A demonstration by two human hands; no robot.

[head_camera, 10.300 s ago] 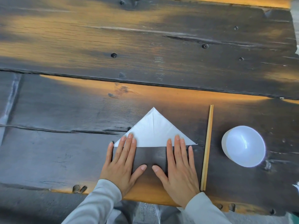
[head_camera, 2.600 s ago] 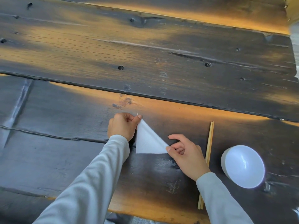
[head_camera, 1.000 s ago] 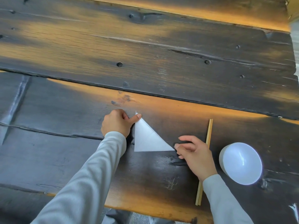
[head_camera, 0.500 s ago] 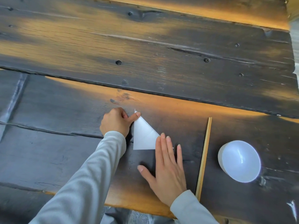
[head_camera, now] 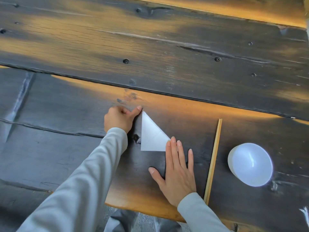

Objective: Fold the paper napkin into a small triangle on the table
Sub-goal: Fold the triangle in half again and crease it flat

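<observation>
The white paper napkin (head_camera: 151,136) lies flat on the dark wooden table (head_camera: 167,61) as a small right-angled triangle, its sharp tip pointing away from me. My left hand (head_camera: 119,119) is curled into a loose fist, and its thumb tip touches the napkin's far tip. My right hand (head_camera: 177,171) rests flat with fingers spread, its fingertips pressing on the napkin's near right corner and hiding that corner.
A pair of wooden chopsticks (head_camera: 213,161) lies lengthwise just right of my right hand. A white bowl (head_camera: 250,164) stands further right. The table's near edge (head_camera: 142,209) runs below my wrists. A seam between planks crosses behind the napkin.
Ten seconds ago the napkin was a wide triangle under both flat hands; now it is half that size. In the last second my right hand went from curled to flat on the near right corner.
</observation>
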